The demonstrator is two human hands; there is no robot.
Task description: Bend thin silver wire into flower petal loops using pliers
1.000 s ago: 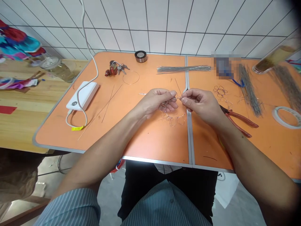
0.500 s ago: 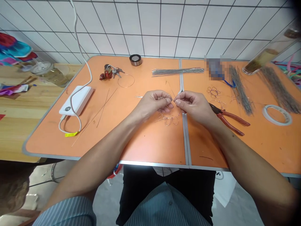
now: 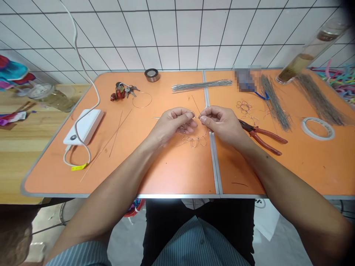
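My left hand (image 3: 180,122) pinches a thin copper-coloured wire between thumb and forefinger, a little above the orange table (image 3: 177,170). Close beside it, my right hand (image 3: 217,120) is closed in a pinch on the same wire piece. Looped petal shapes of the bent wire (image 3: 195,142) hang below and between the hands. Fingers cover part of the wire, so where it runs inside each grip is hidden. Pliers with red handles (image 3: 267,138) lie just right of my right hand, their dark jaws near its wrist.
Behind the hands lies a bundle of straight wires (image 3: 202,85). A finished wire flower shape (image 3: 244,107), more wire bundles (image 3: 274,103) and a white tape ring (image 3: 318,128) are on the right. Keys (image 3: 126,90), black tape (image 3: 152,75) and a white power bank (image 3: 83,126) sit left.
The view has shifted slightly, so the table items appear further left. Both hands stay close together on the wire, with a slightly wider gap between the fingertips.
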